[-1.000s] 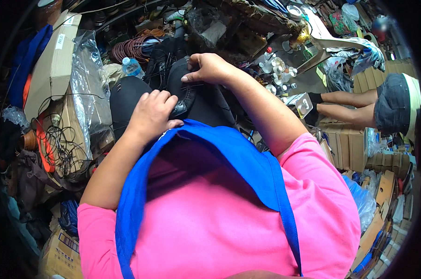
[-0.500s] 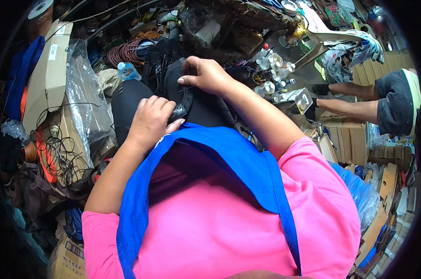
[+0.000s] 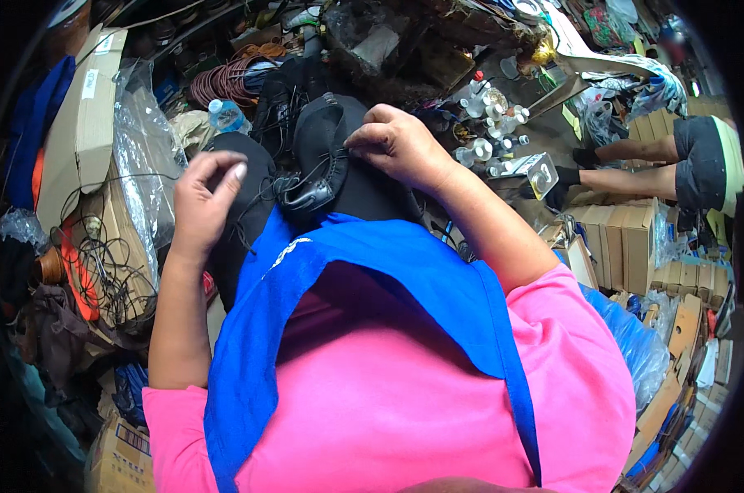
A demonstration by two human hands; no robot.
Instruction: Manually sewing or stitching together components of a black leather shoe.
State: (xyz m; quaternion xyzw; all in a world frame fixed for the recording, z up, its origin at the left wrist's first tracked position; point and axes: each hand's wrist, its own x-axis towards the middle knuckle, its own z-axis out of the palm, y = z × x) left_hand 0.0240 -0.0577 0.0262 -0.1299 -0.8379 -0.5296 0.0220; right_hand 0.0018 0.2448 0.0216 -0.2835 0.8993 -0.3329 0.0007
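A black shoe point(image 3: 319, 135) lies on my lap between my black-clad thighs, its opening facing up. Rough thread stitches run along its edge, and a shiny black part point(image 3: 310, 197) sits at its near end. My right hand point(image 3: 400, 146) is at the shoe's right edge, thumb and fingers pinched together. What they grip is too small to make out. Raised to the left, away from the shoe, my left hand point(image 3: 203, 197) has its fingers curled towards the thumb. A thin dark cord point(image 3: 154, 173) runs near it; whether the fingers hold it is unclear.
A blue apron point(image 3: 372, 255) covers my lap. Cardboard point(image 3: 96, 123) and clear plastic sheeting point(image 3: 146, 131) stand at left, beside tangled black cord point(image 3: 105, 275). A water bottle point(image 3: 226, 117) is ahead. Several small bottles point(image 3: 491, 111) and another person's legs point(image 3: 635, 168) are at right.
My left hand has left the shoe and moved left. The right hand has shifted slightly right and down, baring more of the shoe.
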